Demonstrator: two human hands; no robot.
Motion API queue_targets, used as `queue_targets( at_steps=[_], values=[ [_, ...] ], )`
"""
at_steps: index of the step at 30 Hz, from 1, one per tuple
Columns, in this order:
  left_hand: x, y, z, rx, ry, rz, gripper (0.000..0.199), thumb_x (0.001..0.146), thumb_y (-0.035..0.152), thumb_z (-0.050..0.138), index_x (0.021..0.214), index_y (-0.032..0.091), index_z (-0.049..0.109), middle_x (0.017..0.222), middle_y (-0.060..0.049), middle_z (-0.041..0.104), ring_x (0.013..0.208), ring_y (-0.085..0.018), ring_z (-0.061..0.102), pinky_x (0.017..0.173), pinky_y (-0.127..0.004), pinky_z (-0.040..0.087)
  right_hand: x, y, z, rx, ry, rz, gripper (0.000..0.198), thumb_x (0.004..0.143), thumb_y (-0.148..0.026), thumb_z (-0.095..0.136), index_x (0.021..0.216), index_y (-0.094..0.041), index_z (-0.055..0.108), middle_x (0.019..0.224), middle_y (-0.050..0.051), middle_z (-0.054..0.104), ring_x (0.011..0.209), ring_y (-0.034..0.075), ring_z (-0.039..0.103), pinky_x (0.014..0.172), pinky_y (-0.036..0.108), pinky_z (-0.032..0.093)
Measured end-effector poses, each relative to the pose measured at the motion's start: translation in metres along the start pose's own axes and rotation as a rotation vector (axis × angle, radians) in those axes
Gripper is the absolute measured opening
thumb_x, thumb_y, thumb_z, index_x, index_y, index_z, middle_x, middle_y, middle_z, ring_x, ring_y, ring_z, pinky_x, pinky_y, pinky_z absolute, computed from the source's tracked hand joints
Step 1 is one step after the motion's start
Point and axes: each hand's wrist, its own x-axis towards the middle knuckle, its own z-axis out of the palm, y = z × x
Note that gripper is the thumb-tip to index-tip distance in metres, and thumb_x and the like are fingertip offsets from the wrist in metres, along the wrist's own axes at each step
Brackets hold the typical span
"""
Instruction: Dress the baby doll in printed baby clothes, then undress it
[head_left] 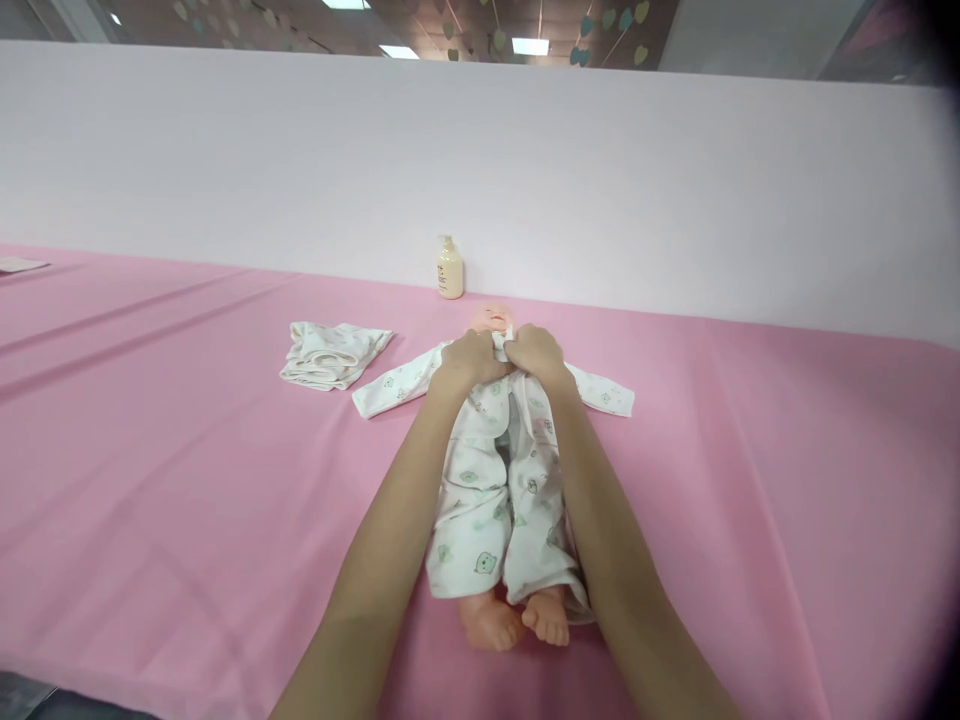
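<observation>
A baby doll (495,317) lies on its back on the pink-covered surface, its feet toward me. It wears a white printed baby outfit (469,500) with long sleeves spread out to both sides and legs that leave the feet bare. At the doll's neck, my left hand (472,358) is closed on the collar of the outfit. My right hand (536,352) pinches the other side of the collar close by. Below my hands, the front parts along the middle and shows a grey strip. My hands hide the doll's chest and part of its neck.
A cream pump bottle (450,270) stands behind the doll's head against the white wall (480,150). Left of the doll lies a folded white printed cloth (334,355). A pale flat item (21,265) sits at the far left of the pink cover (187,480).
</observation>
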Motion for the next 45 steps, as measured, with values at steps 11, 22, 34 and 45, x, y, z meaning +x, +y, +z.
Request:
queue_targets(
  at_steps=[11, 22, 34, 45],
  values=[
    [-0.01, -0.058, -0.025, -0.065, 0.13, -0.259, 0.04, 0.077, 0.019, 0.051, 0.117, 0.014, 0.055, 0.11, -0.016, 0.063, 0.099, -0.028, 0.062, 0.079, -0.036, 0.05, -0.007, 0.084, -0.026, 0.11, 0.188, 0.37, 0.024, 0.081, -0.017, 0.043, 0.09, -0.008, 0.063, 0.075, 0.013, 0.063, 0.062, 0.019, 0.058, 0.057, 0.028, 0.043],
    [-0.02, -0.002, -0.016, 0.063, 0.077, -0.028, 0.041, 0.085, 0.016, 0.046, 0.125, 0.01, 0.049, 0.125, -0.019, 0.05, 0.113, -0.027, 0.053, 0.092, -0.036, 0.045, -0.001, 0.013, -0.006, -0.158, 0.011, -0.202, 0.026, 0.089, -0.022, 0.046, 0.108, -0.012, 0.061, 0.115, 0.015, 0.063, 0.103, 0.023, 0.06, 0.088, 0.027, 0.044],
    [-0.057, 0.011, 0.059, 0.155, 0.385, 0.039, 0.037, 0.094, 0.028, 0.024, 0.11, 0.014, 0.054, 0.115, -0.019, 0.053, 0.112, -0.033, 0.045, 0.092, -0.046, 0.034, -0.051, 0.031, 0.065, -0.232, 0.265, -0.232, 0.047, 0.099, -0.026, 0.025, 0.14, -0.006, 0.035, 0.148, 0.023, 0.03, 0.134, 0.035, 0.03, 0.103, 0.051, 0.032],
    [-0.132, -0.004, 0.067, 0.016, 0.26, 0.06, 0.039, 0.089, 0.036, 0.039, 0.125, 0.026, 0.047, 0.145, -0.008, 0.038, 0.132, -0.024, 0.035, 0.106, -0.041, 0.026, -0.133, 0.043, 0.083, -0.152, 0.299, -0.284, 0.034, 0.093, -0.024, 0.042, 0.121, -0.007, 0.052, 0.145, 0.02, 0.037, 0.136, 0.032, 0.029, 0.102, 0.047, 0.037]
  ],
)
